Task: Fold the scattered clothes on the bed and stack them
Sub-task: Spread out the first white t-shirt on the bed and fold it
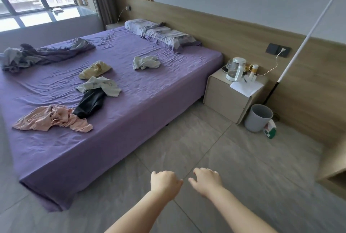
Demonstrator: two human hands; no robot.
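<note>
Several crumpled garments lie scattered on the purple bed (131,101): a pink one (52,118) near the foot, a black one (91,103) beside it, a pale white one (101,85) overlapping the black one's top, a cream-yellow one (95,69) behind that, and a white one (146,62) nearer the pillows. My left hand (164,183) and my right hand (206,180) hang side by side over the floor in front of the bed, well away from the clothes. Their fingers are loosely curled and hold nothing.
A bunched purple-grey quilt (39,56) lies at the bed's far left, pillows (161,34) at the head. A bedside table (224,100) carries a kettle (235,69), bottles and paper. A grey bin (259,117) stands beside it, and a white pole (307,28) leans on the wall.
</note>
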